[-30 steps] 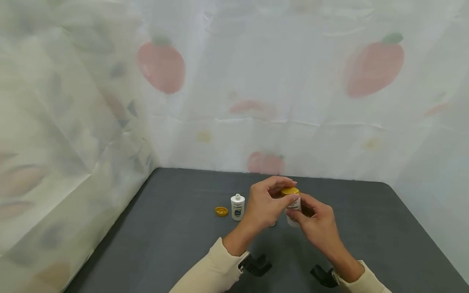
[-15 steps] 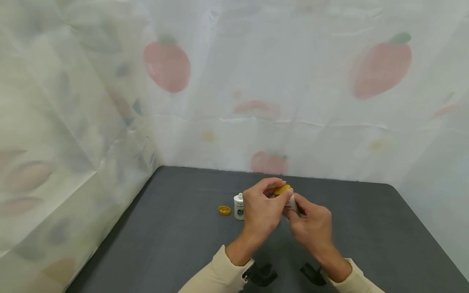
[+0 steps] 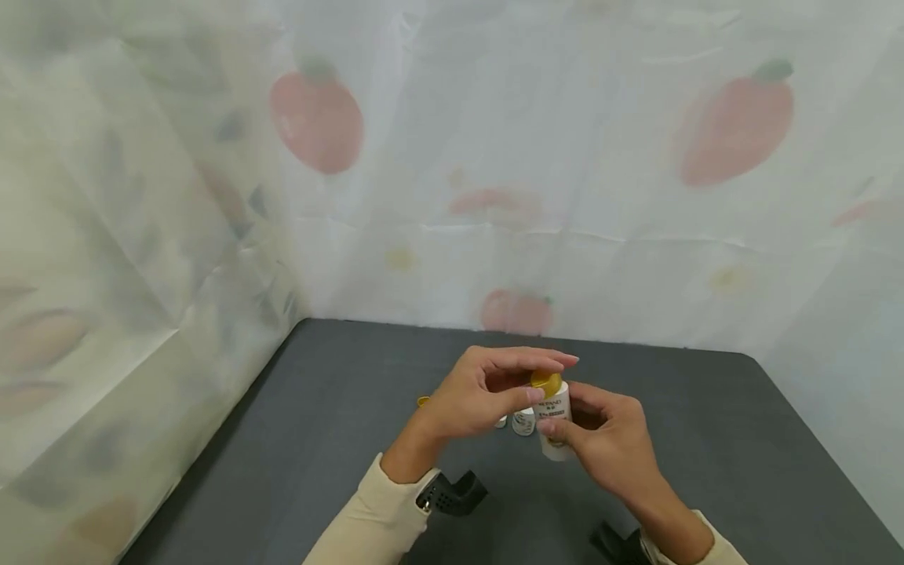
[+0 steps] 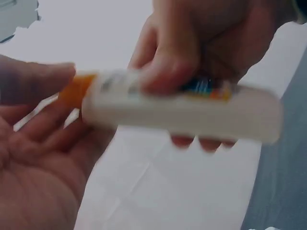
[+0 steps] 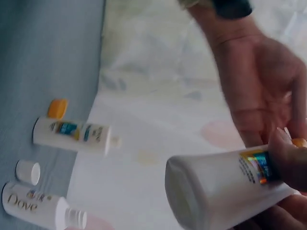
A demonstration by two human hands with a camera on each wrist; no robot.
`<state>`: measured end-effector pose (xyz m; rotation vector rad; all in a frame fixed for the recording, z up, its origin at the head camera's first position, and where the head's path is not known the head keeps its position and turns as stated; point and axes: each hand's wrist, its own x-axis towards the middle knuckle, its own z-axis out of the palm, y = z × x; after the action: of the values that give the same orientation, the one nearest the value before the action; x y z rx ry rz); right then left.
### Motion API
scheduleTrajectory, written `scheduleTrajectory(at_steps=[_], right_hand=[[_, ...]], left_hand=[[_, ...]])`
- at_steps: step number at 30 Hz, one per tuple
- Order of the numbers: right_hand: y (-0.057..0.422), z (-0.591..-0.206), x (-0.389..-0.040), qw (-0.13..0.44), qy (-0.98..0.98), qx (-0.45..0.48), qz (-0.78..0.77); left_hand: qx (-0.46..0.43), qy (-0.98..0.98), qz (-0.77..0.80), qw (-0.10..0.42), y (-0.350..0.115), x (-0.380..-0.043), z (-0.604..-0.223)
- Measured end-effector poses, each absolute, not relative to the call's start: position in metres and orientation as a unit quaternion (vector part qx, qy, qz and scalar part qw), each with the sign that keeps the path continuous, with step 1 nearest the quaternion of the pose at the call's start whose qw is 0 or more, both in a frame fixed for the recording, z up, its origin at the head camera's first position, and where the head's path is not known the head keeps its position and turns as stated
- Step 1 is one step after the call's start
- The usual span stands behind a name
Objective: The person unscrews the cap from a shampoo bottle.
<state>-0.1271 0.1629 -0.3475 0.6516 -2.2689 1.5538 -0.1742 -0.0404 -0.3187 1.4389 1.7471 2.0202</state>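
Note:
My right hand [image 3: 610, 431] grips a white plastic bottle [image 3: 554, 410] with a printed label, holding it above the table. At its top, a yellow cap [image 3: 547, 384] sits tilted, and my left hand [image 3: 487, 392] pinches it between thumb and fingers. The left wrist view shows the bottle [image 4: 192, 115] lying across the picture, blurred, with the left thumb on the orange-yellow cap [image 4: 76, 91]. The bottle's flat base [image 5: 184, 196] faces the right wrist camera, where the right thumb presses beside the label and the cap end is mostly hidden.
On the grey table [image 3: 339, 447] stand an uncapped white bottle [image 5: 72, 136] beside a yellow cap [image 5: 58, 109], and an uncapped white Dove bottle [image 5: 33, 206] beside a white cap [image 5: 29, 172]. The left hand hides most of them in the head view. Printed sheeting [image 3: 600, 157] hangs behind.
The held bottle tipped to the left, then came back nearly upright and lower. My left hand's fingers have straightened over the top, and the cap now sits at a slant on the bottle.

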Motion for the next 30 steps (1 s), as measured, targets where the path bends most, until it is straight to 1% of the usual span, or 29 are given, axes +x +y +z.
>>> scheduleTrajectory(at_steps=[2, 5, 8, 14, 20, 22, 25, 26, 30], right_hand=[[0.164, -0.345, -0.123, 0.137, -0.790, 0.235, 0.549], [0.163, -0.344, -0.118, 0.153, -0.789, 0.253, 0.538], [0.162, -0.345, -0.114, 0.199, -0.793, 0.266, 0.512], [0.157, -0.350, -0.113, 0.278, -0.788, 0.281, 0.472], [0.152, -0.357, -0.115, 0.347, -0.770, 0.297, 0.446], [0.151, -0.357, -0.114, 0.352, -0.768, 0.292, 0.448], [0.151, -0.357, -0.114, 0.339, -0.771, 0.289, 0.455], [0.152, -0.357, -0.114, 0.332, -0.774, 0.287, 0.457], [0.153, -0.357, -0.114, 0.295, -0.785, 0.276, 0.470]], left_hand=[[0.491, 0.554, 0.667, 0.084, -0.045, -0.177, -0.317], [0.497, 0.534, 0.676, 0.102, -0.047, -0.178, -0.317], [0.492, 0.536, 0.681, 0.080, -0.046, -0.176, -0.318], [0.456, 0.556, 0.694, 0.015, -0.032, -0.167, -0.329], [0.427, 0.565, 0.706, -0.016, -0.015, -0.156, -0.330], [0.421, 0.559, 0.714, -0.018, -0.012, -0.155, -0.330], [0.413, 0.558, 0.719, -0.018, -0.012, -0.154, -0.332], [0.412, 0.558, 0.720, -0.011, -0.013, -0.154, -0.333], [0.430, 0.538, 0.724, 0.042, -0.022, -0.157, -0.335]])
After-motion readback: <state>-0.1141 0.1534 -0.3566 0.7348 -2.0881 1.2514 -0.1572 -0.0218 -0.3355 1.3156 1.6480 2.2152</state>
